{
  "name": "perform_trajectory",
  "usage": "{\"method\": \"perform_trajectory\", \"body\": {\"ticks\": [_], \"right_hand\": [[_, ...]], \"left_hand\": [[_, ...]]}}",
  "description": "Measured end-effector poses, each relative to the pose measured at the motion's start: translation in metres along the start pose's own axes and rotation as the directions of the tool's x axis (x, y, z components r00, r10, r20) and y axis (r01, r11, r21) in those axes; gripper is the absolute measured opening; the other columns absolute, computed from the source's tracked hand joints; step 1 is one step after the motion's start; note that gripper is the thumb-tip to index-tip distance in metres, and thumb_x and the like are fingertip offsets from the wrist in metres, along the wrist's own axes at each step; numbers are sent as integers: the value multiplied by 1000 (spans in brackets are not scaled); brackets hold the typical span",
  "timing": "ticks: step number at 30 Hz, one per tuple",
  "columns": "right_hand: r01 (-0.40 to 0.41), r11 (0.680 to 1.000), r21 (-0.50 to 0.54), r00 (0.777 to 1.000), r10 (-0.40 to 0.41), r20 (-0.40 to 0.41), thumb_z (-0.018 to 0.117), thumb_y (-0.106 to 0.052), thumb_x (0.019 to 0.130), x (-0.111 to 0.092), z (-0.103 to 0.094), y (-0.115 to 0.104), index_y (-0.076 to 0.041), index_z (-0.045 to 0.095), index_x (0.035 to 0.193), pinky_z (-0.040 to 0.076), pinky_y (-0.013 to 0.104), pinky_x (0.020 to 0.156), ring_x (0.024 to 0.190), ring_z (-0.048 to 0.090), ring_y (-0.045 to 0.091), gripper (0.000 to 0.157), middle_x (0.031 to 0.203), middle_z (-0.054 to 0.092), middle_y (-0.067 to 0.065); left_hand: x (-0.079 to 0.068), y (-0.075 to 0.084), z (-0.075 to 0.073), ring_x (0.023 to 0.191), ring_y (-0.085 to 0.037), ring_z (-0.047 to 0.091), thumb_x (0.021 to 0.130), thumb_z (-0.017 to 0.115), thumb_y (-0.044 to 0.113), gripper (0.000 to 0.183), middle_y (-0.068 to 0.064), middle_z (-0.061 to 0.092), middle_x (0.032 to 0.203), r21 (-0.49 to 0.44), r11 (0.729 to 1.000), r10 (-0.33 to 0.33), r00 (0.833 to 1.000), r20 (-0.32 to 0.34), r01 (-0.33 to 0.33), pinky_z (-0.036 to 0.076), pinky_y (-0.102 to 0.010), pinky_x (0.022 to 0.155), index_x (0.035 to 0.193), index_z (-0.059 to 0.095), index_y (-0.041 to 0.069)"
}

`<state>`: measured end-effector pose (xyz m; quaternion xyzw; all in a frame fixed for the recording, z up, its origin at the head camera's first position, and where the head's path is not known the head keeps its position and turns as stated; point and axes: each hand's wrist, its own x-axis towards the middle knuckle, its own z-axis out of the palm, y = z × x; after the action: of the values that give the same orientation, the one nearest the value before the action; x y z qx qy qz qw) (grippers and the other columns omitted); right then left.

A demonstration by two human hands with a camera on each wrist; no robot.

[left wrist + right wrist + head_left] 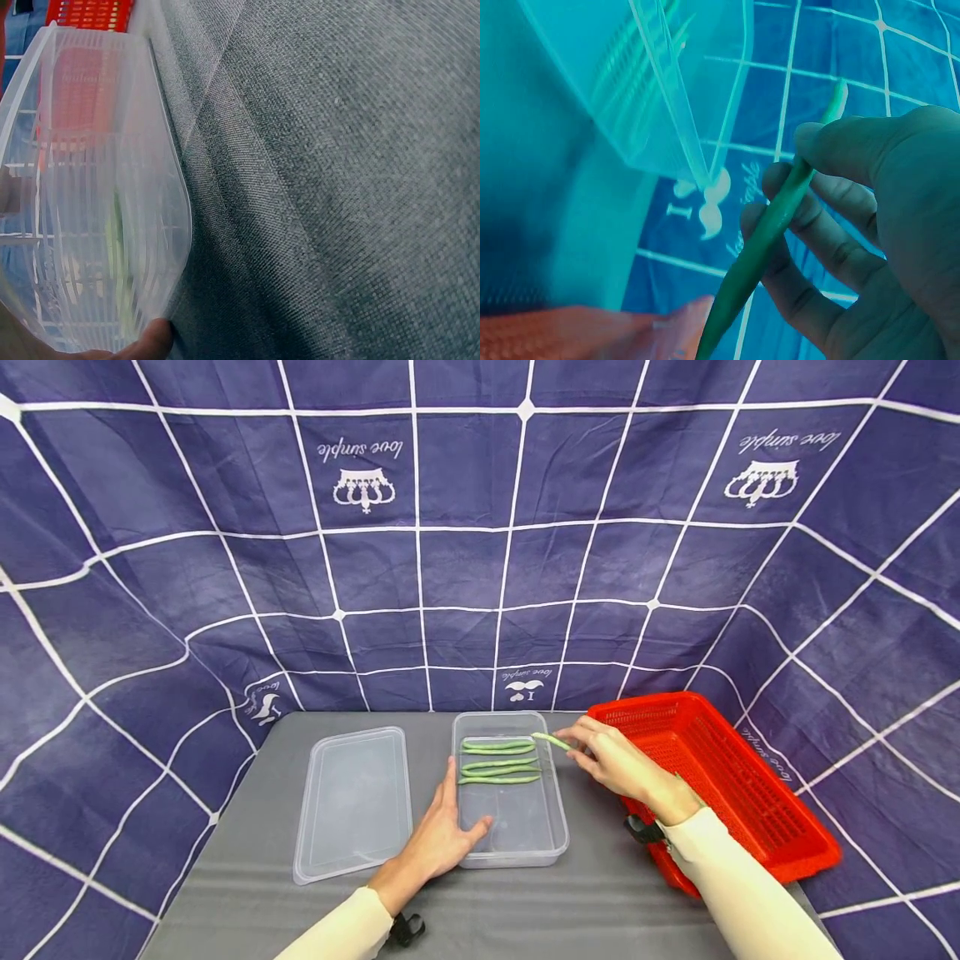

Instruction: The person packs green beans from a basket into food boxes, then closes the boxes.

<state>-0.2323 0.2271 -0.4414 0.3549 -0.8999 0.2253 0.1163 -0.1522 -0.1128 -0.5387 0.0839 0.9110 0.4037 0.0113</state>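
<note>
Between thumb and fingertips, my right hand [611,756] pinches a green bean [761,236], one end pointing toward the clear plastic container [513,847]. Inside that container several green beans [501,764] lie crosswise, roughly parallel, in its far half. My left hand [442,831] rests at the container's left side, its fingers fairly straight along the wall and its thumb extended over the inside. In the left wrist view, a fingertip [157,335] is down by the container's base. Blue-green tint colours the right wrist view.
A translucent lid [356,806] lies flat on the grey cloth to the left of the container. On the right, a red slotted basket [750,793] sits at an angle beneath my right forearm. A blue white-lined curtain [465,568] hangs behind and at both sides.
</note>
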Motion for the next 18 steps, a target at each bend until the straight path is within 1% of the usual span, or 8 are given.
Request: {"method": "perform_trajectory", "body": {"ticks": [4, 9, 13, 15, 18], "right_hand": [[42, 999, -7, 999, -42, 23, 83, 4, 101, 6, 8, -6, -6, 83, 134, 65, 32, 82, 93, 76, 17, 34, 114, 78, 6], [80, 997, -3, 996, -80, 40, 86, 1, 101, 16, 16, -16, -10, 85, 134, 61, 26, 77, 88, 74, 15, 35, 108, 76, 4], [88, 996, 12, 993, -88, 72, 87, -1, 102, 24, 24, -23, -12, 86, 135, 61, 25, 77, 88, 74, 14, 35, 104, 74, 4], [85, 996, 18, 993, -86, 86, 86, -2, 102, 29, 27, -26, -13, 85, 136, 63, 26, 80, 92, 76, 13, 36, 105, 74, 3], [80, 997, 18, 991, -81, 107, 85, -4, 103, 36, 31, -30, -14, 84, 138, 64, 27, 81, 94, 77, 13, 36, 106, 75, 3]], "left_hand": [[0, 0, 2, 164, -55, 52, 100, 87, 47, 127, -31, 41, 183, -7, 1000, 3, 1000, -5, -3, 50, -69, 130, 188, 4, 8], [0, 0, 2, 163, -56, 53, 100, 87, 47, 128, -32, 41, 183, -5, 1000, 0, 1000, -5, 0, 50, -69, 130, 189, 3, 10], [-1, -1, 3, 163, -56, 53, 99, 88, 47, 129, -32, 42, 183, -3, 1000, -2, 1000, -4, 2, 51, -69, 129, 189, 3, 10], [-1, -1, 3, 163, -56, 53, 98, 88, 48, 130, -32, 42, 183, -3, 1000, -4, 1000, -4, 4, 51, -69, 129, 189, 3, 11], [-1, -1, 3, 162, -56, 54, 98, 88, 49, 130, -31, 42, 183, -4, 1000, -13, 1000, -2, 13, 51, -70, 128, 189, 3, 12]]}}
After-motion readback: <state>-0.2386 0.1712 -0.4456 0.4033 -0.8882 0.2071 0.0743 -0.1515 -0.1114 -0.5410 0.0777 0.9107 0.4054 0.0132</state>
